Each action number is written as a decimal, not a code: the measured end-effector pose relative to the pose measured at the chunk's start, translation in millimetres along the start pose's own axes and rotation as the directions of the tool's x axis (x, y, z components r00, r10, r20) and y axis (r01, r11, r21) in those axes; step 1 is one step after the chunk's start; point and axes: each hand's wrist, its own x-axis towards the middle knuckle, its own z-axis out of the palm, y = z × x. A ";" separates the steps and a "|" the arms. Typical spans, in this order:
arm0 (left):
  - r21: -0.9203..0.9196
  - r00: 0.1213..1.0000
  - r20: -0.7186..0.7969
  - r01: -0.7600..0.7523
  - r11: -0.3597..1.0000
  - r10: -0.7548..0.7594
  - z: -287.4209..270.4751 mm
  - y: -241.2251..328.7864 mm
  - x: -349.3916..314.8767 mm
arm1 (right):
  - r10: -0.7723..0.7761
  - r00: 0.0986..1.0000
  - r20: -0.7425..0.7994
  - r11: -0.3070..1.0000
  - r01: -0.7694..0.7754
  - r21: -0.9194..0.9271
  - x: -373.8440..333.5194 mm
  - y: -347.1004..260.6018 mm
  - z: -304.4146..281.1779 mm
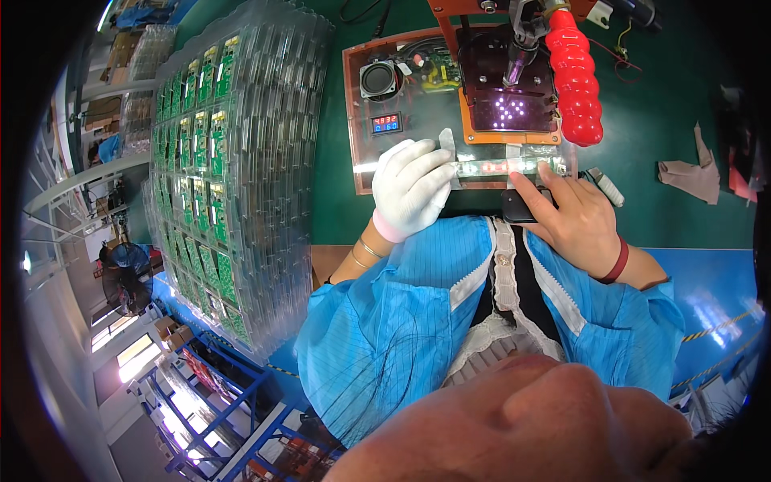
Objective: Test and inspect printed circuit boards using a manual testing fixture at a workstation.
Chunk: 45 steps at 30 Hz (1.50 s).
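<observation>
Fingers (524, 193) angled inward: left hand (414, 186), right hand (580, 215) at narrow strip (488, 168).

Left hand (414, 189) in matt, knitted-looking cloth. Fixture base (430, 120): smooth, see-through plastic. Lever handle (575, 88): glossy, bulging plastic. Clamp (527, 30): shiny metal. Stacked trays (273, 161): clear, glossy plastic. Tabletop (658, 96): smooth, matt. Jacket (393, 301): thin cloth, faint sheen.

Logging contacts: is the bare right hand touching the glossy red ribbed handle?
Apart: the head view shows a gap between the right hand and the red handle.
</observation>
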 end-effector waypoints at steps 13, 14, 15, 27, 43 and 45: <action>0.001 1.000 -0.022 0.003 1.000 -0.003 2.7 -1.6 -1.1 | -0.011 1.000 0.013 1.000 0.011 0.002 0.5 0.7 -1.2; -0.003 1.000 -0.021 0.003 1.000 -0.004 2.6 -1.7 -1.0 | -0.011 1.000 0.014 1.000 0.011 0.003 0.5 0.7 -1.2; -0.008 1.000 -0.019 0.006 1.000 -0.006 2.5 -1.7 -1.0 | -0.011 1.000 0.016 1.000 0.011 0.006 0.5 0.8 -1.1; 0.000 1.000 -0.006 0.002 1.000 -0.002 0.8 -0.7 -0.9 | -0.005 1.000 0.019 1.000 0.005 0.013 -0.5 0.5 -0.1; 0.068 1.000 0.028 -0.002 0.998 0.000 0.7 0.0 2.4 | 0.060 0.996 -0.066 0.995 -0.055 0.084 4.2 2.4 -1.4; 0.070 0.999 0.040 0.009 0.998 -0.012 0.9 0.3 3.0 | 0.109 0.989 -0.100 0.979 -0.089 0.185 6.8 7.8 -2.2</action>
